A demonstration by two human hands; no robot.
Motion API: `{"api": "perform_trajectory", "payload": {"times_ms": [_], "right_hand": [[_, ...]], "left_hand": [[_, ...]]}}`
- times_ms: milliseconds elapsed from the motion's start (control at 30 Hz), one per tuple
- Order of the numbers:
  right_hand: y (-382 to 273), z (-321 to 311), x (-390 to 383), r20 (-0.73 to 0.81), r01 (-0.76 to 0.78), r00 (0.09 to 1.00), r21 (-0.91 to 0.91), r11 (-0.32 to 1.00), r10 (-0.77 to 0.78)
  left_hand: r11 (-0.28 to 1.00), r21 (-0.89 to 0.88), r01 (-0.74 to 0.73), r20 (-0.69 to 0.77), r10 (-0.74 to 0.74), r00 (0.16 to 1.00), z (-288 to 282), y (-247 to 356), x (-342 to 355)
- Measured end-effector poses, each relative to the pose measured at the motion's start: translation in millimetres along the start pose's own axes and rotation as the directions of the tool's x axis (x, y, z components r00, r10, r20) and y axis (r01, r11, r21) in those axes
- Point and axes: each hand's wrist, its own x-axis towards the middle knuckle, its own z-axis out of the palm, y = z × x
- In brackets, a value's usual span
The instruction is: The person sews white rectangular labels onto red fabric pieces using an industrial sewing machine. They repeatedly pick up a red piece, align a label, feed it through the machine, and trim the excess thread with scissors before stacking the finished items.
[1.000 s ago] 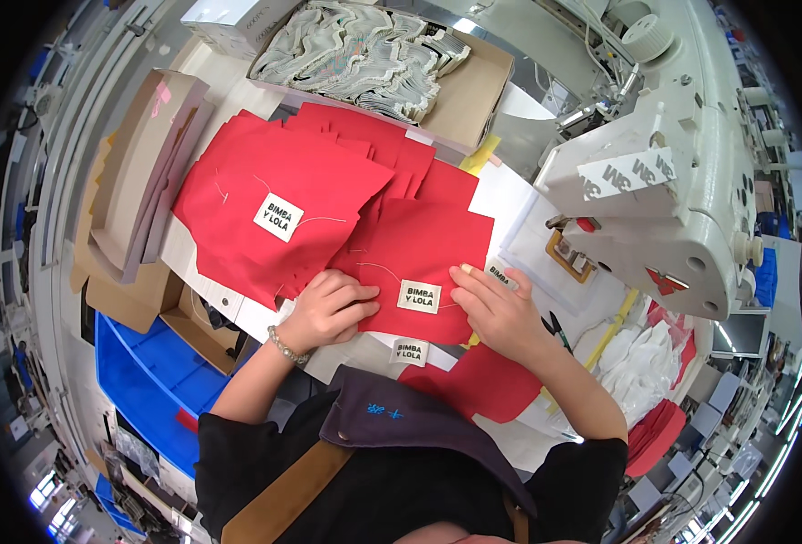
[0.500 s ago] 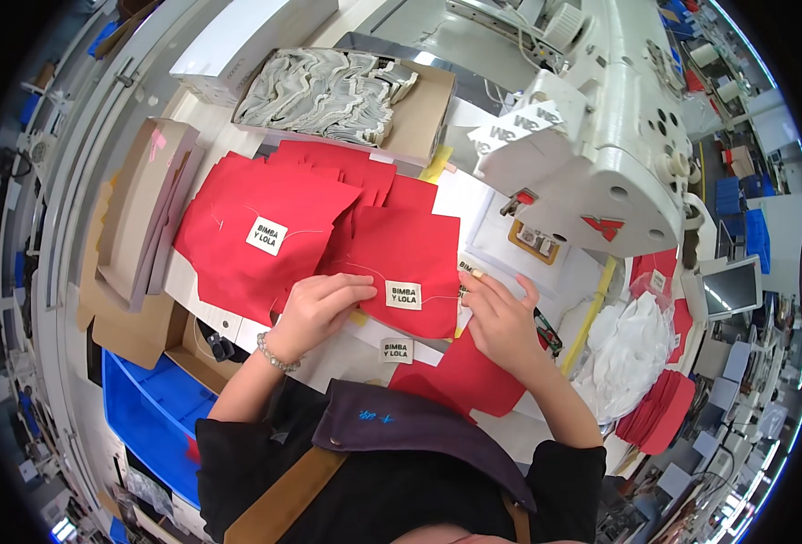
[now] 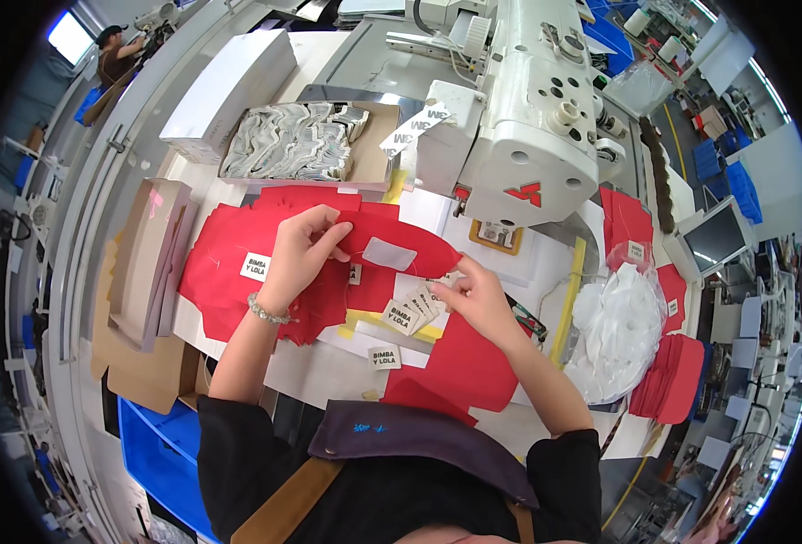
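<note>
A red fabric piece (image 3: 423, 247) is lifted and stretched between my hands, with a pale rectangular patch (image 3: 390, 255) on the side facing me. My left hand (image 3: 303, 249) pinches its left end, over a pile of red fabric pieces (image 3: 215, 295) bearing white labels. At its right end, my right hand (image 3: 475, 295) holds the edge between thumb and fingers. Just below the piece lie several loose white fabric labels (image 3: 405, 315), fanned out. One single label (image 3: 383, 358) lies nearer to me, beside more red fabric (image 3: 469, 367).
A white sewing machine (image 3: 523, 145) stands at the back right. Behind the pile is a carton of folded whitish strips (image 3: 287, 140); an open cardboard box (image 3: 142, 263) stands left. On the right are a white plastic-wrapped bundle (image 3: 614, 331), stacked red pieces (image 3: 668, 379) and snips (image 3: 528, 319).
The labelled red piece has come up off the table and turned to show its back. My left hand has moved up and away from me; the loose labels beneath are now uncovered.
</note>
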Motion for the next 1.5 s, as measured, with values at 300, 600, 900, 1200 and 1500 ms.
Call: {"api": "perform_trajectory", "payload": {"times_ms": [300, 600, 900, 1200, 1500], "right_hand": [[-18, 2, -17, -0.006, 0.267, 0.963, -0.064, 0.962, -0.268], [11, -36, -86, -0.172, 0.145, 0.971, -0.129, 0.981, -0.167], [47, -105, -160, -0.634, -0.324, 0.706, -0.685, 0.653, -0.315], [67, -105, -185, -0.481, -0.336, 0.823, -0.841, 0.423, -0.303], [72, -131, -135, -0.492, -0.361, 0.728, -0.867, 0.344, -0.477]], "left_hand": [[0.859, 0.178, -0.48, -0.085, 0.5, 0.862, -63, 41, -35], [0.984, 0.172, 0.039, -0.254, 0.006, 0.967, -186, -53, -101], [0.615, 0.746, 0.257, -0.44, 0.165, 0.883, -188, -54, -81], [0.458, 0.861, -0.223, -0.033, 0.488, 0.872, -45, -15, -41], [0.445, 0.63, -0.636, 0.293, 0.623, 0.726, 79, 25, -16]]}}
